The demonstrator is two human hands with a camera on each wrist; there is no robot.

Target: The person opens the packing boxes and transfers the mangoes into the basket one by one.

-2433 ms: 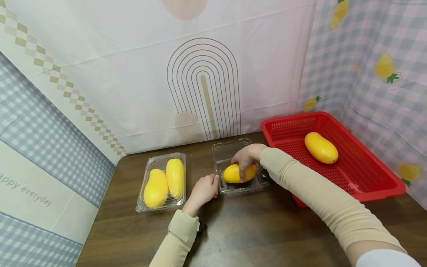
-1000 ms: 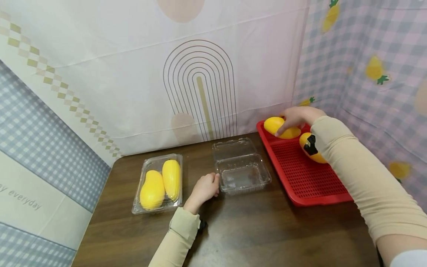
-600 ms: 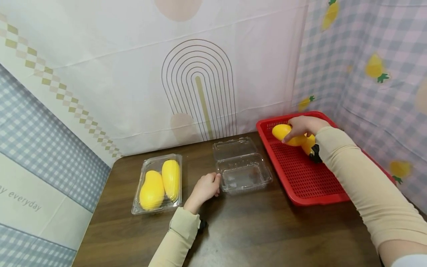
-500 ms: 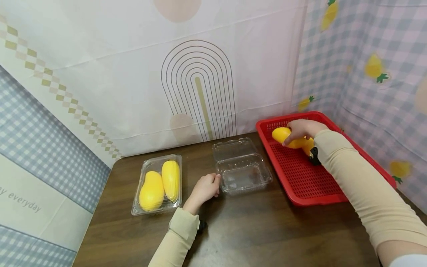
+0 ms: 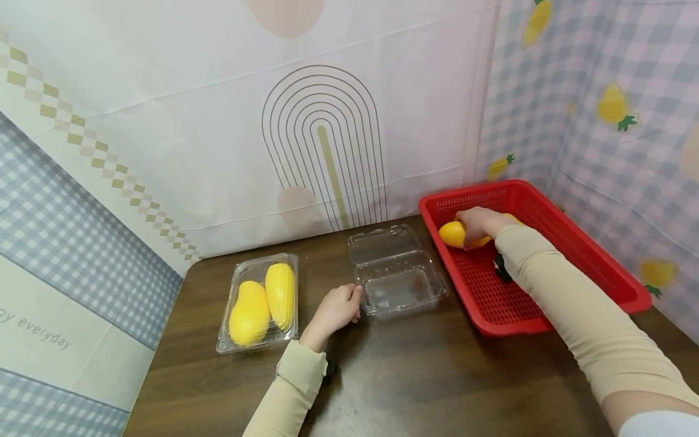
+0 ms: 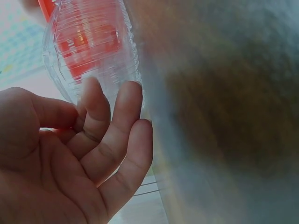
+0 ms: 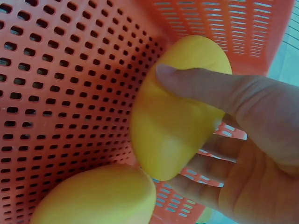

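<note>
My right hand [image 5: 478, 226] grips a yellow mango [image 7: 180, 107] down inside the red basket [image 5: 474, 315], thumb on one side and fingers on the other. A second mango [image 7: 100, 198] lies beside it on the basket floor, its end touching or nearly touching the held one; in the head view my hand and sleeve mostly cover it. My left hand [image 5: 335, 308] rests on the table and pinches the near left corner of an open clear plastic clamshell box [image 5: 401, 285] between thumb and index finger. The other fingers [image 6: 140, 144] are loosely bent. No fruit lies in that box.
On the left stands a lidded clear box [image 5: 297, 325] with two yellow mangoes [image 5: 250, 312] inside. The dark wooden table [image 5: 409, 376] meets a printed cloth wall [image 5: 229, 152] behind. The basket stands near the checked cloth on the right.
My right hand has lifted the mango out of the open clamshell box, carried it right into the red basket and lowered it there. The left hand has stayed at the box corner.
</note>
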